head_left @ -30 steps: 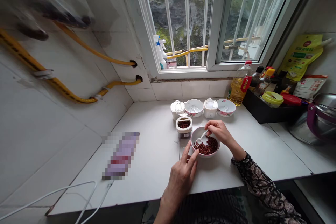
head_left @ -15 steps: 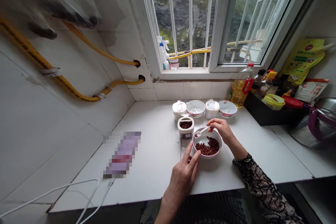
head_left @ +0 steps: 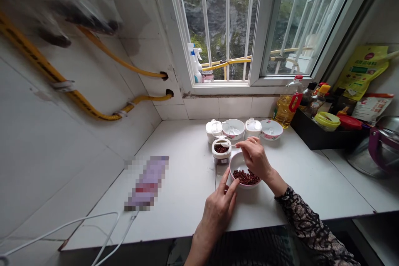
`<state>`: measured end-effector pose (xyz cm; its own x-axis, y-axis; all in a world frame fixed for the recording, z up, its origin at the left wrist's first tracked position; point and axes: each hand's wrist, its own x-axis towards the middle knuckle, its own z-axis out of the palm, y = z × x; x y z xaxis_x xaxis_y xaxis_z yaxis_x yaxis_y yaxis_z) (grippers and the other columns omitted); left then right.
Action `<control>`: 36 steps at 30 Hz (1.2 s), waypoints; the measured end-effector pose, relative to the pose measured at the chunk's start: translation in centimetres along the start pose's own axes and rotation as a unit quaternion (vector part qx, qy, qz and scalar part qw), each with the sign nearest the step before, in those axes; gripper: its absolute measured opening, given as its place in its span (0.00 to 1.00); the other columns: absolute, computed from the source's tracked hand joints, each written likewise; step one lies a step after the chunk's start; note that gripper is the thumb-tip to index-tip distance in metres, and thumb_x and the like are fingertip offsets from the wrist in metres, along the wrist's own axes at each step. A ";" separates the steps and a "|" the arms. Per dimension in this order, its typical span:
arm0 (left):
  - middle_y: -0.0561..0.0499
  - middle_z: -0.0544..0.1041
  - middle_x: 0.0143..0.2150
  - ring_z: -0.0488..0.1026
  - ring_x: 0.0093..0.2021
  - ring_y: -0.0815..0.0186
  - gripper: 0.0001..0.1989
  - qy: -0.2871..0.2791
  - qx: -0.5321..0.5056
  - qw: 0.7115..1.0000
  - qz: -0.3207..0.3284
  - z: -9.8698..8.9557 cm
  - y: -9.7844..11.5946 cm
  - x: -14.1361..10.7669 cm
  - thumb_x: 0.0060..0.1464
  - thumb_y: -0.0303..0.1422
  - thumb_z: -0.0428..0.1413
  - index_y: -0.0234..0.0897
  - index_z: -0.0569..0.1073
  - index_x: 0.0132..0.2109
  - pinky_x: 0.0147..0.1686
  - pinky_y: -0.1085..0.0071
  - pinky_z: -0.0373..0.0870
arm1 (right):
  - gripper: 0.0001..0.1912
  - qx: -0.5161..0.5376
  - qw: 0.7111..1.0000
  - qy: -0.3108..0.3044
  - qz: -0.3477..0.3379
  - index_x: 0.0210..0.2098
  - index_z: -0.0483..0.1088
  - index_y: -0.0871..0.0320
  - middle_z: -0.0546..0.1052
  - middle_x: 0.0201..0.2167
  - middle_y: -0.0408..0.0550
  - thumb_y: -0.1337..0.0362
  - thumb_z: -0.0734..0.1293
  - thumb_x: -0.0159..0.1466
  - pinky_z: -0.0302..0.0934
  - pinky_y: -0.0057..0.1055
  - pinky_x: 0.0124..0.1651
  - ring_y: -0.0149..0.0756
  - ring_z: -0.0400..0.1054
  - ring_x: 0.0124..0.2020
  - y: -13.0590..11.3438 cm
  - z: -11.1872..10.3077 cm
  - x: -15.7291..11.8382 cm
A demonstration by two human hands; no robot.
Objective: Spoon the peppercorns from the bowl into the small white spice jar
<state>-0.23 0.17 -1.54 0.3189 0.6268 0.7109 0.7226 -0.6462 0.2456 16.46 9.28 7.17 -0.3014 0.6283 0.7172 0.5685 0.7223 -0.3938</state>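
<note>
A white bowl with a pink rim (head_left: 238, 160) holds dark red-brown dried bits (head_left: 246, 177). My left hand (head_left: 220, 208) rests its fingertips on the bowl's near left rim, fingers apart. Above the bowl, my right hand (head_left: 257, 158) pinches the handle of a small white spoon (head_left: 227, 145). The spoon's head is over the open mouth of a white-rimmed jar (head_left: 222, 158), which contains the same dark bits and stands just left of and behind the bowl. Whether the spoon carries anything is too small to tell.
Behind stand two white jars (head_left: 253, 128) and two flowered bowls (head_left: 271, 129). An oil bottle (head_left: 286, 106), a black condiment box (head_left: 311, 133) and a metal pot (head_left: 361, 153) are at the right. A blurred purple object (head_left: 151, 178) with a white cable lies left.
My right hand has moved left and away from me, carrying the spoon from over the bowl to the jar's mouth. My left hand has stayed at the bowl's rim.
</note>
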 end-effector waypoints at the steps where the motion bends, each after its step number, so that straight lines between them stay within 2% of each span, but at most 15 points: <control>1: 0.33 0.65 0.65 0.79 0.38 0.66 0.18 -0.002 -0.001 1.000 -0.002 0.0 0.0 0.0 0.66 0.26 0.45 0.38 0.64 0.60 0.32 0.73 0.77 | 0.12 -0.005 1.000 0.015 0.010 0.38 0.73 0.55 0.80 0.31 0.48 0.70 0.58 0.66 0.58 0.44 0.52 0.41 0.70 0.34 0.1 -0.4 0.0; 3: 0.33 0.65 0.65 0.79 0.40 0.65 0.19 -0.004 0.000 1.000 -0.004 0.0 0.1 0.0 0.66 0.26 0.45 0.38 0.64 0.61 0.32 0.73 0.77 | 0.11 -0.010 0.999 0.035 0.031 0.35 0.73 0.54 0.78 0.27 0.46 0.69 0.59 0.65 0.58 0.43 0.51 0.40 0.69 0.32 0.5 -1.1 -0.2; 5: 0.32 0.65 0.65 0.79 0.39 0.65 0.18 -0.004 0.001 1.000 -0.004 -0.1 0.1 0.1 0.66 0.26 0.45 0.38 0.64 0.60 0.32 0.73 0.77 | 0.10 -0.019 0.998 0.027 0.048 0.31 0.71 0.54 0.77 0.25 0.44 0.69 0.59 0.63 0.58 0.41 0.50 0.39 0.69 0.30 1.1 -1.7 -0.5; 11: 0.32 0.65 0.65 0.79 0.37 0.66 0.17 -0.002 -0.002 1.000 -0.002 -0.1 0.1 0.0 0.66 0.26 0.46 0.37 0.65 0.60 0.32 0.73 0.77 | 0.10 -0.060 0.991 -0.091 0.082 0.24 0.70 0.56 0.74 0.20 0.43 0.71 0.60 0.58 0.56 0.41 0.52 0.34 0.65 0.24 2.3 -1.2 -1.4; 15: 0.34 0.64 0.66 0.79 0.37 0.66 0.19 -0.005 0.002 1.000 -0.004 0.0 0.0 -0.2 0.65 0.26 0.46 0.39 0.63 0.62 0.32 0.73 0.77 | 0.11 0.004 0.985 -0.125 0.122 0.23 0.71 0.55 0.76 0.20 0.43 0.71 0.60 0.56 0.57 0.39 0.52 0.35 0.67 0.27 1.7 -0.6 -1.5; 17: 0.34 0.64 0.66 0.79 0.38 0.66 0.20 -0.005 0.003 1.000 -0.004 0.0 -0.1 -0.2 0.65 0.26 0.47 0.39 0.63 0.62 0.32 0.73 0.77 | 0.11 0.054 0.977 -0.126 0.161 0.23 0.71 0.55 0.76 0.19 0.42 0.71 0.60 0.55 0.60 0.37 0.49 0.35 0.68 0.28 1.6 -0.5 -1.4; 19: 0.33 0.65 0.65 0.79 0.38 0.66 0.19 -0.002 0.002 1.000 -0.001 0.1 -0.1 -0.2 0.64 0.25 0.47 0.38 0.64 0.61 0.31 0.74 0.76 | 0.10 0.115 0.960 -0.123 0.224 0.23 0.71 0.55 0.75 0.17 0.42 0.70 0.59 0.53 0.62 0.32 0.40 0.34 0.67 0.24 1.7 -0.6 -1.4; 21: 0.33 0.65 0.65 0.79 0.38 0.66 0.19 0.003 0.001 1.000 0.002 0.1 -0.1 -0.1 0.64 0.25 0.47 0.37 0.65 0.60 0.31 0.74 0.76 | 0.09 0.179 0.932 -0.115 0.295 0.24 0.72 0.56 0.74 0.16 0.41 0.68 0.59 0.52 0.61 0.28 0.30 0.32 0.65 0.20 2.0 -0.8 -1.3; 24: 0.33 0.64 0.66 0.79 0.38 0.66 0.18 0.004 -0.001 1.000 0.001 0.0 0.0 0.0 0.65 0.25 0.47 0.37 0.65 0.60 0.32 0.73 0.76 | 0.09 0.240 0.898 -0.089 0.358 0.23 0.72 0.57 0.72 0.15 0.41 0.66 0.59 0.50 0.60 0.27 0.26 0.32 0.66 0.19 2.4 -1.1 -1.0; 26: 0.33 0.64 0.66 0.79 0.38 0.66 0.18 0.001 -0.004 1.000 -0.002 0.0 0.1 0.0 0.65 0.26 0.47 0.37 0.65 0.60 0.32 0.73 0.76 | 0.09 0.250 0.892 -0.071 0.371 0.22 0.72 0.57 0.72 0.14 0.41 0.65 0.60 0.49 0.61 0.27 0.27 0.32 0.66 0.19 2.5 -1.3 -0.9; 30: 0.32 0.64 0.66 0.79 0.38 0.67 0.18 0.001 -0.005 1.000 -0.001 -0.1 0.1 0.0 0.65 0.25 0.47 0.37 0.65 0.60 0.31 0.73 0.76 | 0.08 0.211 0.908 -0.046 0.360 0.21 0.71 0.57 0.71 0.13 0.40 0.64 0.60 0.48 0.59 0.27 0.27 0.31 0.65 0.18 2.4 -1.4 -0.7; 36: 0.33 0.65 0.65 0.79 0.38 0.67 0.17 0.003 0.000 1.000 0.000 -0.1 0.2 0.1 0.66 0.26 0.46 0.37 0.65 0.60 0.32 0.74 0.76 | 0.09 0.209 0.905 -0.050 0.368 0.21 0.71 0.57 0.70 0.13 0.41 0.63 0.59 0.47 0.58 0.27 0.26 0.31 0.64 0.18 2.2 -1.3 -0.8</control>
<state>-0.15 0.06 -1.33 0.3152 0.6238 0.7152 0.7221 -0.6467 0.2457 18.97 10.00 6.46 -0.0379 0.9913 0.1257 0.3107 0.1312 -0.9414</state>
